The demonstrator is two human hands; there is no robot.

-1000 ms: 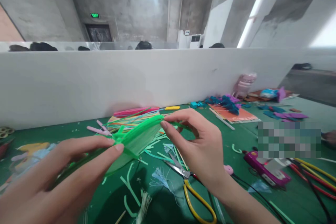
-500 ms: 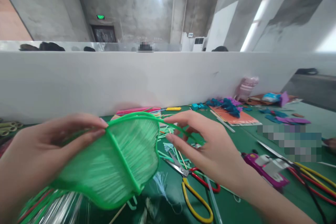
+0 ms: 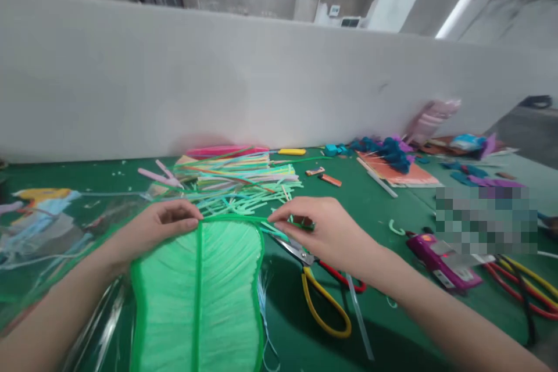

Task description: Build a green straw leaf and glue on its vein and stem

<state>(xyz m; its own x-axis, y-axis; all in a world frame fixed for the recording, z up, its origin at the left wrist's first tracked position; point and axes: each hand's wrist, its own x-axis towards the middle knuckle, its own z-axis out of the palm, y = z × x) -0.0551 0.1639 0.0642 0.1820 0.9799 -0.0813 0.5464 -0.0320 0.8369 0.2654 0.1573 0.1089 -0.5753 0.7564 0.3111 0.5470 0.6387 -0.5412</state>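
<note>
A large green leaf-shaped piece point(image 3: 198, 296), with a darker green rim and a centre rib, lies flat in front of me, its far end pointing away. My left hand point(image 3: 157, 229) pinches the rim at the top of the centre rib. My right hand point(image 3: 325, 232) pinches the loose green strip at the leaf's upper right corner, fingers closed on it. Scissors with one yellow and one red handle point(image 3: 320, 293) lie on the green table point(image 3: 379, 314) just under my right hand.
A heap of coloured strips point(image 3: 238, 183) lies behind the leaf. A purple glue gun point(image 3: 440, 258) with red and yellow cables sits at the right. Blue and purple scraps on an orange sheet point(image 3: 392, 168) lie at the back right. A white partition point(image 3: 218, 81) borders the table.
The leaf was held up and tilted between both hands; now it lies flat and lower. The view has tipped down. Both hands now pinch its far rim.
</note>
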